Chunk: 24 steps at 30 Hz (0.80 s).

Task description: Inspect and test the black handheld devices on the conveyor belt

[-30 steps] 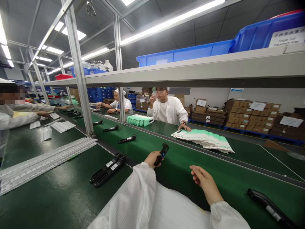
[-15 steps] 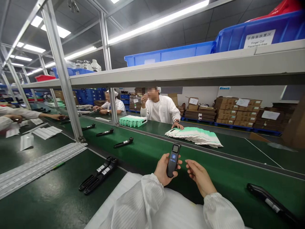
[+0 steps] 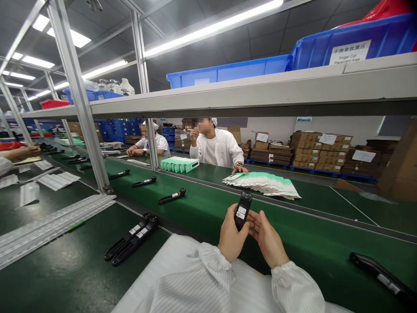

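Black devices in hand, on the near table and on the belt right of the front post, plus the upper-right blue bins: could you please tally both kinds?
Black devices: 7
Blue bins: 2
Total: 9

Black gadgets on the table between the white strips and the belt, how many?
2: one gadget nearer the white strips, the other gadget right beside it, nearer the belt.

1. The left hand's grip (image 3: pixel 231 238) holds a black device (image 3: pixel 243 202) nearly upright, its white label (image 3: pixel 241 212) showing.
2. The right hand's grip (image 3: pixel 269 243) is beside it; contact is unclear.
3. Two labelled devices (image 3: pixel 131 239) lie side by side on the green desk (image 3: pixel 65 265).
4. Beyond, a person's hand (image 3: pixel 240 168) rests at fanned green-and-white sheets (image 3: pixel 265 184).
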Each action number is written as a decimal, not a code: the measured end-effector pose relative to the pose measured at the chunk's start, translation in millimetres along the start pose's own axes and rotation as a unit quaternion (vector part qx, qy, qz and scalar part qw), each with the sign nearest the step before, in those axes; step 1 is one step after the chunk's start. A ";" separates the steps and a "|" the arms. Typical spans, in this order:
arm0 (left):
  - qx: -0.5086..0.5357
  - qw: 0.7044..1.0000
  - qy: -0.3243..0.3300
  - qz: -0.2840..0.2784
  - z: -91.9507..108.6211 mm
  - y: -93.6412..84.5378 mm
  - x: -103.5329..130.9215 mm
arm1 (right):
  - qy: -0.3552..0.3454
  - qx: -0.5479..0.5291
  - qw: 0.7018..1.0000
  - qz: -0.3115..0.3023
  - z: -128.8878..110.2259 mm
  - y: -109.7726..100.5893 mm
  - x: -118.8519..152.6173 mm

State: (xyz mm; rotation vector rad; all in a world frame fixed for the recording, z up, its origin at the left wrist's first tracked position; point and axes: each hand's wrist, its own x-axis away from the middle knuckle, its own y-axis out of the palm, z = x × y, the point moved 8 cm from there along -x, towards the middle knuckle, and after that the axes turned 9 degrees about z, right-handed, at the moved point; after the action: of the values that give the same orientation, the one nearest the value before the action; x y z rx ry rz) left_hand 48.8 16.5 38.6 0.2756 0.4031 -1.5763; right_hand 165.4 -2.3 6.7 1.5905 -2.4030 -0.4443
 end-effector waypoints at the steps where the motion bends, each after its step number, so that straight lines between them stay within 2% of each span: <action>1: 0.005 1.000 0.002 -0.005 1.8 1.5 1.6 | -0.003 -0.003 1.000 -0.006 -0.9 2.3 1.7; 6: 0.004 0.999 0.021 -0.026 7.1 8.6 8.4 | -0.023 0.001 0.999 -0.037 -3.6 9.4 6.0; 9: 0.028 0.999 -0.007 -0.045 0.8 11.9 8.6 | -0.024 0.004 0.999 -0.038 -2.4 7.4 4.8; 11: 0.067 0.995 -0.064 -0.032 -11.8 9.2 4.3 | -0.022 0.014 0.999 -0.033 -0.9 4.6 3.5; 13: 0.111 0.983 -0.143 0.009 -31.1 1.3 -2.3 | -0.020 0.018 0.999 -0.027 0.5 2.1 2.1; 16: 0.176 0.943 -0.274 0.073 -65.2 -12.2 -9.9 | -0.011 0.014 1.000 -0.024 4.1 -0.3 0.1; 19: 0.223 0.893 -0.377 0.107 -91.4 -22.2 -13.2 | -0.003 0.016 1.000 -0.021 8.3 -2.6 -2.0; 21: 0.236 0.877 -0.404 0.113 -99.0 -26.8 -15.6 | -0.001 0.017 1.000 -0.026 10.6 -3.3 -3.2; 24: 0.237 0.881 -0.397 0.104 -99.5 -29.4 -19.4 | 0.004 0.014 0.999 -0.037 14.3 -3.8 -4.6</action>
State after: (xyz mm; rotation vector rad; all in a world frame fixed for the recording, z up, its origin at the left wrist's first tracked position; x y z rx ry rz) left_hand 13.4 76.2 -40.9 0.0205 -0.6430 -1.4161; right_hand 165.4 2.4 -8.0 1.6947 -2.3602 -0.4178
